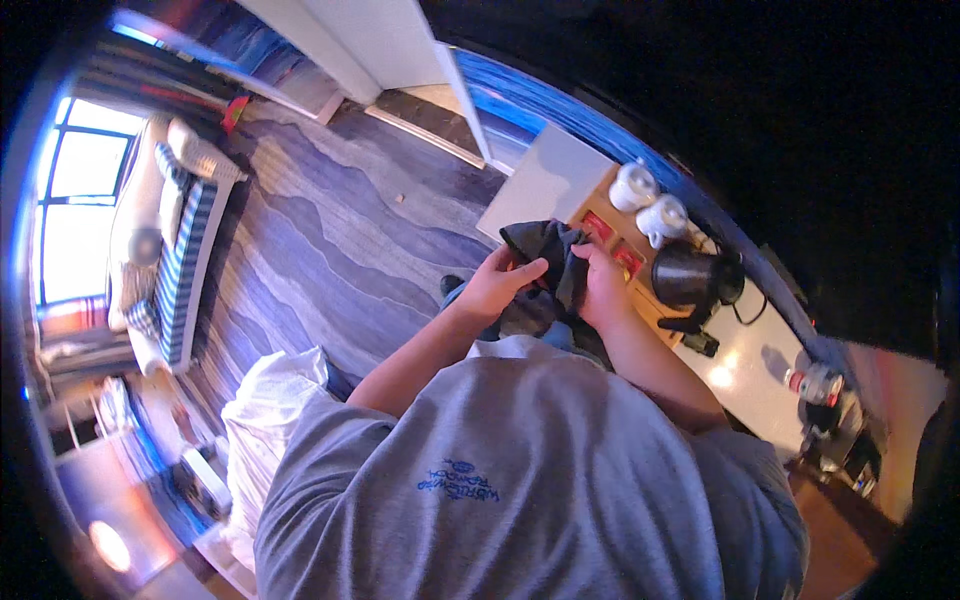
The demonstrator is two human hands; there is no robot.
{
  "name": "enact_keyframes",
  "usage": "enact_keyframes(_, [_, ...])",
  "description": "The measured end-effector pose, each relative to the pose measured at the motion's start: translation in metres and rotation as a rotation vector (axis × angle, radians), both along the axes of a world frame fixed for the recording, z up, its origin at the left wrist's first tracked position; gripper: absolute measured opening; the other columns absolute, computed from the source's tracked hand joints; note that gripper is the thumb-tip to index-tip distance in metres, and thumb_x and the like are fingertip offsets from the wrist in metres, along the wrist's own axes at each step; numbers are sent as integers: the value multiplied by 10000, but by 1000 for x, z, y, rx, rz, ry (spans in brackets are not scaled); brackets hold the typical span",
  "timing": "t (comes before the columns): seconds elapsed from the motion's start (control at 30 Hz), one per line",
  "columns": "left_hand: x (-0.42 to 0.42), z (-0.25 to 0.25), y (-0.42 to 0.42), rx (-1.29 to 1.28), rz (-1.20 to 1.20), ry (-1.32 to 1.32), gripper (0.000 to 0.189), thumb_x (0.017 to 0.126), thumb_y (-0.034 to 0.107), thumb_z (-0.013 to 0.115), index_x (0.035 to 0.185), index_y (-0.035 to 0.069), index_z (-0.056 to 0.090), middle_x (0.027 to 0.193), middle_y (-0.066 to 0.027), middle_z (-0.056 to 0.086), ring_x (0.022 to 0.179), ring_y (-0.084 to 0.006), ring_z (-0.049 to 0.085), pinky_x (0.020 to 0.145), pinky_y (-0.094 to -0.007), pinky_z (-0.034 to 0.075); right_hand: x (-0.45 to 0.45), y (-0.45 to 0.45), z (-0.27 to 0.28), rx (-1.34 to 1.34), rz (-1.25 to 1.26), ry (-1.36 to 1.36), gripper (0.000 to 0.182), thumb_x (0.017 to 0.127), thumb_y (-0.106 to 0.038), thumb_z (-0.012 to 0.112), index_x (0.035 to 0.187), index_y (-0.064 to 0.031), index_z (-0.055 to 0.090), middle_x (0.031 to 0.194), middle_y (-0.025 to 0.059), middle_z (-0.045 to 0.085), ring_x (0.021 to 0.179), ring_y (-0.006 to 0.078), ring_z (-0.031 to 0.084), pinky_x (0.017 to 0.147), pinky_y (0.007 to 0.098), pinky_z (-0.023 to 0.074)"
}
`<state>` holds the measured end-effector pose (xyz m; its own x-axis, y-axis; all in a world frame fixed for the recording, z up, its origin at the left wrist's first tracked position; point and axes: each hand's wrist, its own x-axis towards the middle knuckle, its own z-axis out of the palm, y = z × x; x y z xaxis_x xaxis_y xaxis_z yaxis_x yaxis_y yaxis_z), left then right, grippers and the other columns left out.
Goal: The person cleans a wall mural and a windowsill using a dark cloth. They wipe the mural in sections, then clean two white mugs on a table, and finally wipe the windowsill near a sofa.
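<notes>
A dark piece of cloth (546, 244), perhaps a small garment, is held up between both hands in front of my body. My left hand (501, 281) grips its left side, with the thumb lying over the fabric. On the other side, my right hand (602, 279) pinches the cloth near its upper right edge. A small reddish-orange patch shows beside the left fingers, and I cannot tell what it belongs to. The cloth's lower part hangs down and is partly hidden by my hands.
To the right stands a counter (739, 367) with a wooden tray (596, 202) carrying two white cups (634, 187), red packets (628, 259) and a black electric kettle (686, 274). A plastic bottle (814, 386) is farther along. A cushioned sofa (176, 247) stands left across the patterned carpet (330, 202), white bedding (262, 420) nearer.
</notes>
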<state>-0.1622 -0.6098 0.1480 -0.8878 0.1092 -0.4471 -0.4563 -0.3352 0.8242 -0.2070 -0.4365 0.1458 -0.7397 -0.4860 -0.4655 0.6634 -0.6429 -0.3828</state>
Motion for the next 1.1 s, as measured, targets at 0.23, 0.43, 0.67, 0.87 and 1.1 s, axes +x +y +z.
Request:
enact_keyframes(0.23, [14,12,-93,123,213,-17,260,868,57,594,1124,10,580,992,-54,652,820,-172,642,671,-282,529,-1,-94,20,22,234,-149,317,917,-248,504,1192,-95,543,1124,117,629,977,257,635,792,408,542])
enact_keyframes(0.43, [27,4,-208,80,429,138,273,878,64,614,1143,22,564,910,-26,647,653,-108,595,543,-251,485,-2,-219,-10,50,594,-169,370,919,-229,491,1227,-24,516,1133,147,628,991,298,633,803,476,538])
enact_keyframes(0.67, [63,-15,-347,95,542,-22,215,893,72,605,1097,11,575,876,-29,636,658,-111,578,580,-272,481,8,-367,11,222,586,15,304,880,-121,573,1170,-33,544,1082,149,635,968,293,645,828,458,540])
enact_keyframes(0.87, [53,-17,-394,257,629,-88,125,884,113,619,993,54,600,711,-1,582,553,-118,524,500,-273,418,-12,-422,11,286,622,-20,291,870,-132,597,1143,-42,554,1037,129,648,929,284,655,778,459,553])
enact_keyframes(1.1, [-13,-31,-443,248,534,-189,167,889,115,618,1035,41,584,795,-20,614,570,-123,542,503,-292,445,-73,-467,-21,347,615,-13,305,912,-166,529,1198,-59,524,1106,129,623,961,285,644,810,459,539])
